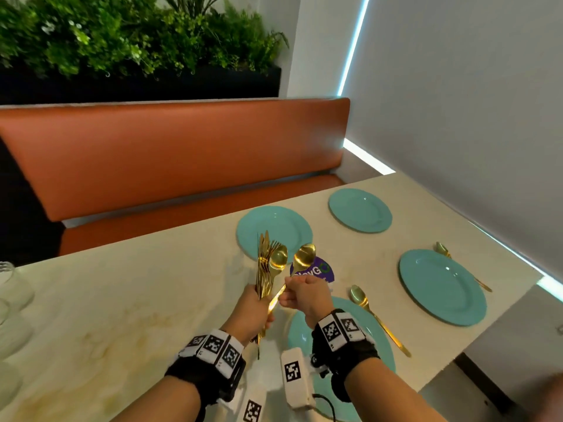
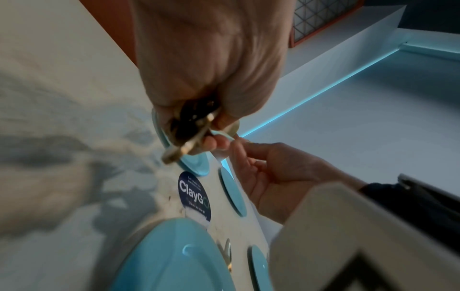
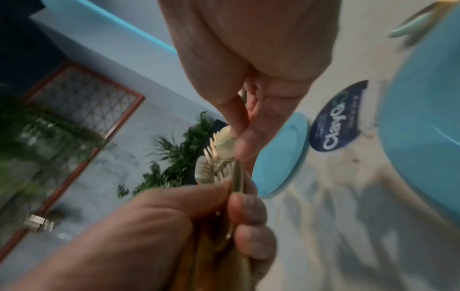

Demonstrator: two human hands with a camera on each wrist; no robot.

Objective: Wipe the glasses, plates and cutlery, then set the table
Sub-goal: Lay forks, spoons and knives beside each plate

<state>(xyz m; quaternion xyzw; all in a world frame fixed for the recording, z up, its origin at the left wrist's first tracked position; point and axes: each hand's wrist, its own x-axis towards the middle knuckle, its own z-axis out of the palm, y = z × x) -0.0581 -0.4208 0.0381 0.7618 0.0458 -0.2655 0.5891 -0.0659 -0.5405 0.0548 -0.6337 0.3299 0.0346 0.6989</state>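
My left hand grips a bundle of gold cutlery, forks, knives and a spoon, upright above the table. My right hand pinches the handle of a single gold spoon just right of the bundle; the handle's lower end reaches my left fingers. In the right wrist view my right fingers hold the handle close to the fork tines. Four teal plates lie on the table: far middle, far right, right and near. A gold spoon lies by the near plate, another by the right plate.
Clear glasses stand at the table's left edge. A round purple sticker marks the marble tabletop between the plates. An orange bench runs behind the table, a grey wall along its right side.
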